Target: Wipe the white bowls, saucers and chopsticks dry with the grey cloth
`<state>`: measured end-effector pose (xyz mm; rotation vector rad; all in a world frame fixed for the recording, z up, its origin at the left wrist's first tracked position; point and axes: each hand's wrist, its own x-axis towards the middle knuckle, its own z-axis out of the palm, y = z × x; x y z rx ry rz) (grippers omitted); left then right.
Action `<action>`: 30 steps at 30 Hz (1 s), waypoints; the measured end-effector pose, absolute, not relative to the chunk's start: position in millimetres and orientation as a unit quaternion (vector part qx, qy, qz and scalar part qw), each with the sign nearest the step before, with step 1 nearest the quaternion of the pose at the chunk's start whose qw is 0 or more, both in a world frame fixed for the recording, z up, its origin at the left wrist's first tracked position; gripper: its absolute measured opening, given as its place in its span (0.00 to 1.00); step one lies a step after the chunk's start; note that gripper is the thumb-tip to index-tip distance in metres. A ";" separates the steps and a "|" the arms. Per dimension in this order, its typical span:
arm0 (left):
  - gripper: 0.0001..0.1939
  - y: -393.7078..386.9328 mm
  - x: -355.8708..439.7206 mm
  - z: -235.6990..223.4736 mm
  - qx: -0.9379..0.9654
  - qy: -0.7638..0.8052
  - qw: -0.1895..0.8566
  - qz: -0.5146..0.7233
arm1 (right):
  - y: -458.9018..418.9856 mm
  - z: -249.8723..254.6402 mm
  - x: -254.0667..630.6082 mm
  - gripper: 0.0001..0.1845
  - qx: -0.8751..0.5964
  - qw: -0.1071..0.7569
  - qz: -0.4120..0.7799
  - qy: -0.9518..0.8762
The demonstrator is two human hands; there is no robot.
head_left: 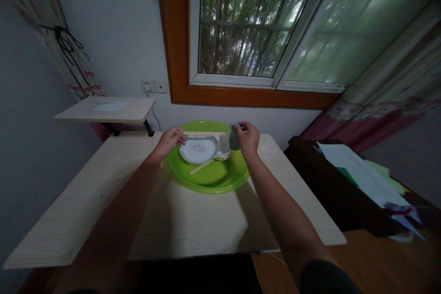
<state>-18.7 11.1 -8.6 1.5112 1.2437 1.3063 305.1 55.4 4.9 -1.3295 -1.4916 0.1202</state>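
Observation:
A round green basin [210, 179] sits at the far middle of a pale wooden table [193, 220]. Inside it lie a white plate [199, 149], a small white bowl [223, 152] and one loose chopstick [201, 166]. My left hand [169, 140] is closed on the end of another chopstick [205, 133], held level across the basin. My right hand [247, 138] is closed on a grey-blue cloth [234, 138] at the chopstick's other end.
A small raised shelf [106, 110] with a white sheet stands at the back left. A dark cabinet [344, 193] with papers [365, 174] is on the right. A window [255, 23] and a wall socket [153, 86] are behind the table.

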 end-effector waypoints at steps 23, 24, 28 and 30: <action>0.15 12.2 -23.5 -14.7 0.624 0.459 0.392 0.496 | 29.3 5.8 239.0 0.18 -0.347 0.314 0.052 -0.882; 0.14 12.2 -23.5 -14.6 0.622 0.461 0.391 0.498 | 29.0 5.6 239.3 0.20 -0.365 0.310 0.053 -0.876; 0.12 13.2 -21.7 -14.1 0.620 0.468 0.383 0.500 | 29.3 5.5 241.1 0.20 -0.418 0.288 0.048 -0.860; 0.12 13.6 -20.4 -13.2 0.614 0.476 0.383 0.499 | 30.6 5.7 243.8 0.17 -0.428 0.283 0.044 -0.857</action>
